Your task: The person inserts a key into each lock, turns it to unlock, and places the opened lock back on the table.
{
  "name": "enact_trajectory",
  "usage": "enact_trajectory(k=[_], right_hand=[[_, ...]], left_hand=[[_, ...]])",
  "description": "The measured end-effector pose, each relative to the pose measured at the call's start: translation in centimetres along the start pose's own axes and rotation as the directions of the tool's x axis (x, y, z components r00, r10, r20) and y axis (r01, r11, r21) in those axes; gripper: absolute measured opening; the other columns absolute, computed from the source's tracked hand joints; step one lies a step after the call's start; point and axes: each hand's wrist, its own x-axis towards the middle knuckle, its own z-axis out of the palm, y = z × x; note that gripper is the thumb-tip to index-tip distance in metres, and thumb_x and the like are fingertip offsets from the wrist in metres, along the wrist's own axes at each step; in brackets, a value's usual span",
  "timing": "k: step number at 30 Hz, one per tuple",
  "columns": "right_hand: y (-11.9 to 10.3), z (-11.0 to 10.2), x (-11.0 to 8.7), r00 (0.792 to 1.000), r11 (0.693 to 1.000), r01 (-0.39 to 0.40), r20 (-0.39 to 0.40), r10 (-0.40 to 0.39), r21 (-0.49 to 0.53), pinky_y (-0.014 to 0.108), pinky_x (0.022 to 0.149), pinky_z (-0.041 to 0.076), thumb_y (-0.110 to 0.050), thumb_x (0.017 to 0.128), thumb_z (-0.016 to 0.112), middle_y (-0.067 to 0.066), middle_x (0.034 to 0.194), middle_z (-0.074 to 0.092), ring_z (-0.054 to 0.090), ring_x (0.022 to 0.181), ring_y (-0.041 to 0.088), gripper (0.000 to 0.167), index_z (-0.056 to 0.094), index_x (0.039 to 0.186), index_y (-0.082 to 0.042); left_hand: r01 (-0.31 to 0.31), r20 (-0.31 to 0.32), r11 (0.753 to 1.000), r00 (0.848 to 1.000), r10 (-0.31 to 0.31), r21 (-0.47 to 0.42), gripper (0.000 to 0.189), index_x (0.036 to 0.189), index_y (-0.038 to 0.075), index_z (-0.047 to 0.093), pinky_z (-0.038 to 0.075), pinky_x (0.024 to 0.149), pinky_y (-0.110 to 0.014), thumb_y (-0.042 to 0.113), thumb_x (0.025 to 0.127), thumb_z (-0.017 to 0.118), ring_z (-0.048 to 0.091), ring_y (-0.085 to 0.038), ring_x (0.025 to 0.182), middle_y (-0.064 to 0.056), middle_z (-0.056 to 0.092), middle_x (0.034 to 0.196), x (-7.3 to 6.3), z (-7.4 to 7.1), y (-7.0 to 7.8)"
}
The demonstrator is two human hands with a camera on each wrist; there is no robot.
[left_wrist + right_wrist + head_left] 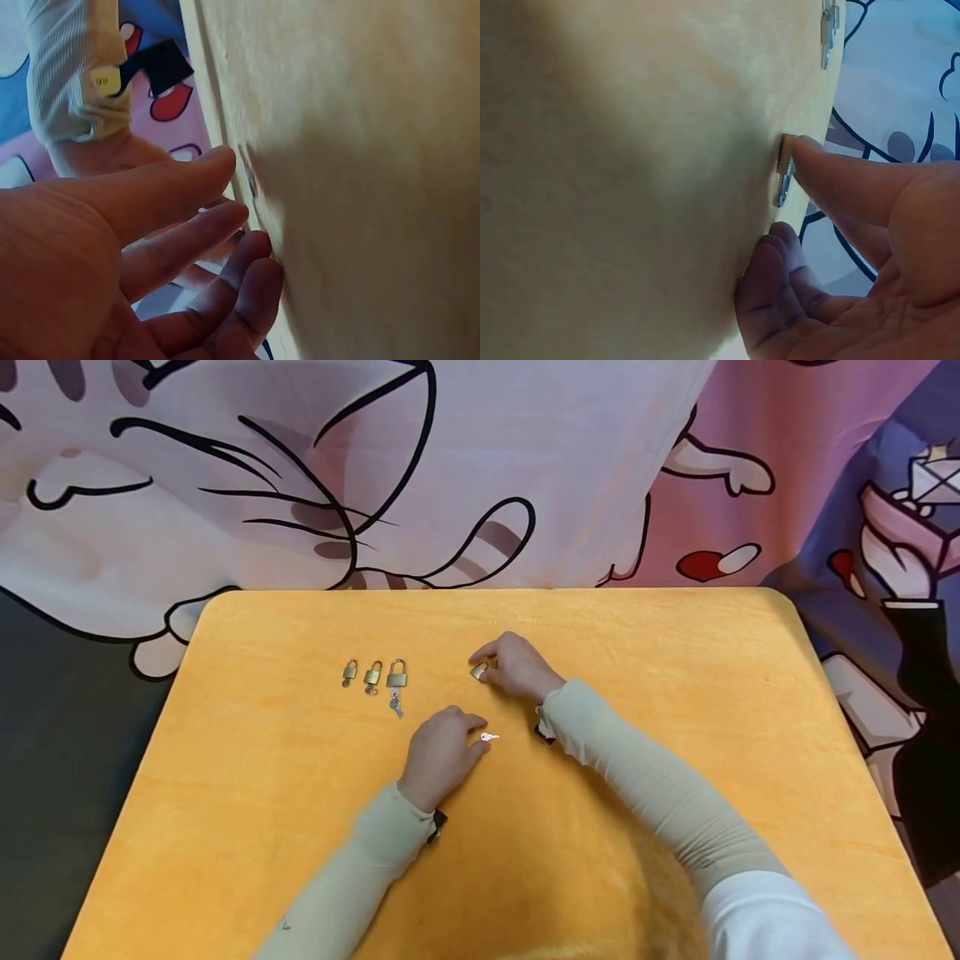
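Observation:
A small brass padlock (478, 672) lies on the table, right of a row of three others. My right hand (517, 668) is at it, the thumb tip against its body and the other fingers apart from the thumb. In the right wrist view the padlock's brass body (785, 154) shows with its steel shackle beyond the thumb. Nearer to me, silvery keys (489, 737) rest flat on the table. Around them my left hand (444, 753) holds thumb and forefinger spread. Seen edge-on in the left wrist view, the keys (251, 181) lie beside the thumb tip.
Left of the hands stand a small padlock (350, 671), a medium one (372, 674) and a larger one (397, 675) in a row, each with keys at its lower end. A printed cartoon cloth (585, 468) hangs behind the yellow table's far edge (637, 597).

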Motion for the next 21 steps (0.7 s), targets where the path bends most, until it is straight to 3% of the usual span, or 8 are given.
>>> enact_trajectory(k=[4,7,10,16,21], right_hand=[[0.2,0.3,0.0,0.999,1.000,0.026,-0.023,-0.027,-0.013,0.029,0.070,0.041,-0.005,0.090,0.074,0.007,0.091,0.070,0.051,0.078,0.020,0.018,0.078,0.108,-0.008],[0.3,0.5,0.0,0.999,0.999,0.023,-0.040,-0.024,-0.029,0.031,0.079,0.046,-0.006,0.090,0.075,0.006,0.097,0.069,0.055,0.086,0.020,0.013,0.078,0.102,-0.008],[0.3,0.6,-0.1,0.999,1.000,0.006,-0.052,-0.007,-0.029,0.034,0.085,0.047,-0.008,0.090,0.076,0.006,0.101,0.067,0.055,0.092,0.021,0.009,0.076,0.099,-0.009],[0.5,1.0,-0.3,0.998,1.000,-0.007,-0.058,0.007,0.008,0.034,0.081,0.047,-0.006,0.089,0.076,0.005,0.095,0.065,0.056,0.088,0.021,0.010,0.070,0.096,-0.009],[0.8,1.1,-0.6,0.997,0.998,-0.015,-0.071,0.019,0.058,0.034,0.083,0.049,-0.008,0.091,0.075,0.003,0.093,0.067,0.061,0.088,0.019,0.009,0.070,0.098,-0.009]], left_hand=[[-0.004,-0.019,0.999,1.000,0.005,0.039,0.014,0.094,0.017,0.082,0.050,0.061,-0.032,0.026,0.085,0.083,0.060,-0.017,0.072,0.001,0.064,0.084,0.1,0.4,0.6],[0.018,-0.036,0.999,0.999,-0.016,0.038,0.009,0.087,0.017,0.082,0.050,0.060,-0.031,0.024,0.083,0.085,0.060,-0.016,0.069,0.003,0.063,0.081,0.2,0.4,0.8],[0.038,-0.039,0.999,0.999,-0.037,0.022,0.006,0.082,0.017,0.081,0.051,0.060,-0.032,0.022,0.083,0.085,0.061,-0.015,0.069,0.004,0.062,0.079,0.2,0.4,0.9],[0.080,-0.011,0.997,0.997,-0.080,-0.019,0.011,0.077,0.020,0.078,0.051,0.060,-0.032,0.023,0.084,0.084,0.061,-0.015,0.069,0.006,0.061,0.077,0.3,0.3,0.8],[0.078,0.013,0.993,0.997,-0.077,-0.086,0.014,0.074,0.019,0.075,0.051,0.059,-0.032,0.023,0.085,0.083,0.062,-0.015,0.069,0.006,0.065,0.076,0.3,0.1,0.4]])
